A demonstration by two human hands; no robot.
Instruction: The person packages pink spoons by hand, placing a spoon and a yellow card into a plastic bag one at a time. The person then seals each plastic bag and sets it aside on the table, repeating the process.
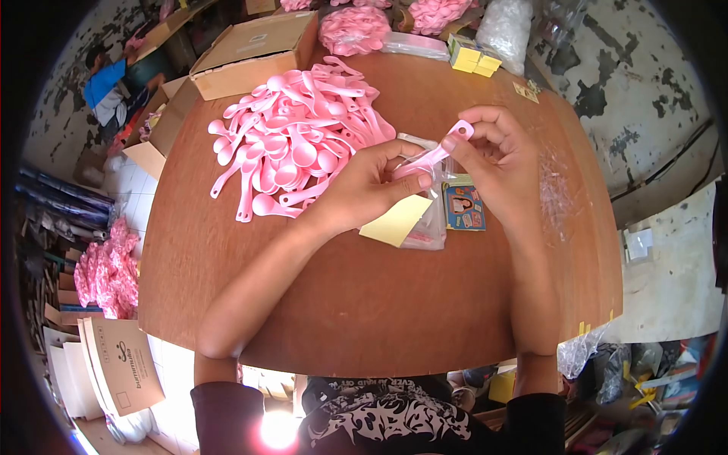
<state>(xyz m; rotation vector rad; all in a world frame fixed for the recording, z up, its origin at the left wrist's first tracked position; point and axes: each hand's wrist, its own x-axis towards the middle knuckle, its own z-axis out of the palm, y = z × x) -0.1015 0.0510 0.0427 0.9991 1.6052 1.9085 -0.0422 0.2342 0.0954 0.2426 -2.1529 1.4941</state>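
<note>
A pink plastic spoon [437, 155] is stretched between my two hands above the table. My right hand [494, 155] pinches the handle end, near its hanging hole. At the bowl end, my left hand [373, 182] is closed with thumb and fingers, partly hiding the bowl; some clear plastic film shows around there. Just below the left hand is a pale yellow card [396, 221]. Under it lie clear plastic bags [428, 241]. Beside the bags, below the right hand, sits a stack of printed cards [464, 209] with a blue picture on top.
A big heap of pink spoons [292, 144] covers the table's left side. Behind it stand a cardboard box [254, 53], bagged pink goods [355, 32] and yellow boxes [474, 57]. Plastic scraps [556, 197] lie at right. A person in blue [106, 87] is at far left.
</note>
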